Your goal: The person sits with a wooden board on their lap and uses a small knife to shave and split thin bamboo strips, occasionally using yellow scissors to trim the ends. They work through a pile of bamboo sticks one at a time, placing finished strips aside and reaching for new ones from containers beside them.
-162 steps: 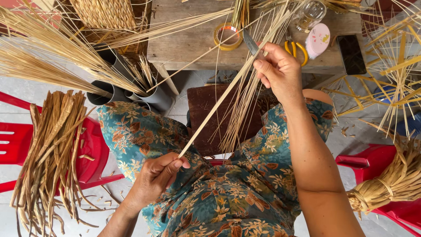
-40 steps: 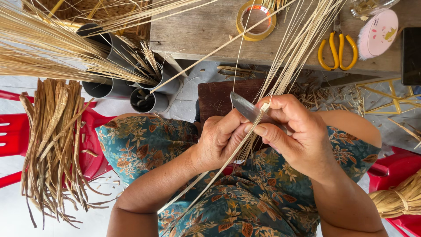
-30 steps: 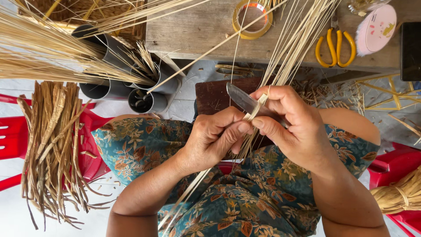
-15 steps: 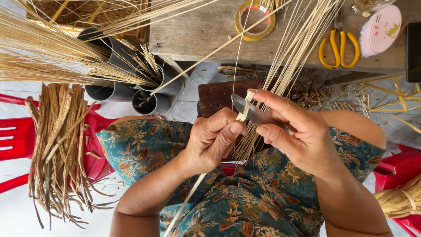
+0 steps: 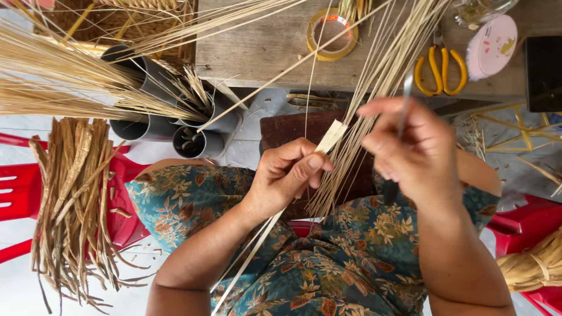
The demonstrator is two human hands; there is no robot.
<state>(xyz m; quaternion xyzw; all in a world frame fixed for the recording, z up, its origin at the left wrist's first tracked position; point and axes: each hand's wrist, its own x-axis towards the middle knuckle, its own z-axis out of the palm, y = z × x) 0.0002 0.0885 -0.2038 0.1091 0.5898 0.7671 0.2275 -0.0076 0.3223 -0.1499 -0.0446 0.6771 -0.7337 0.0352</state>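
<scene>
2 hands are seen at work: the left hand (image 5: 290, 175) pinches a pale split strip (image 5: 331, 136) at its 1 o'clock, the right hand (image 5: 413, 152) is closed around a knife (image 5: 405, 105), best drawn steadily along the fibre.

Between my left hand (image 5: 287, 175) and my right hand (image 5: 410, 152) there is only a narrow gap, crossed by the fan of thin straws (image 5: 374, 99) slanting up to the wooden table (image 5: 257, 47). To my left the grey tubes (image 5: 175, 117) stuffed with stalks block the way, and beyond them a heap of brown strips (image 5: 70, 199) covers the red chair (image 5: 17, 193). On the table, bare wood lies between the tape roll (image 5: 331, 34) and the basket (image 5: 123, 23) (though loose straws cross it). The scissors (image 5: 440, 69) and pink lid (image 5: 490, 47) crowd the far right, I think touching.
</scene>
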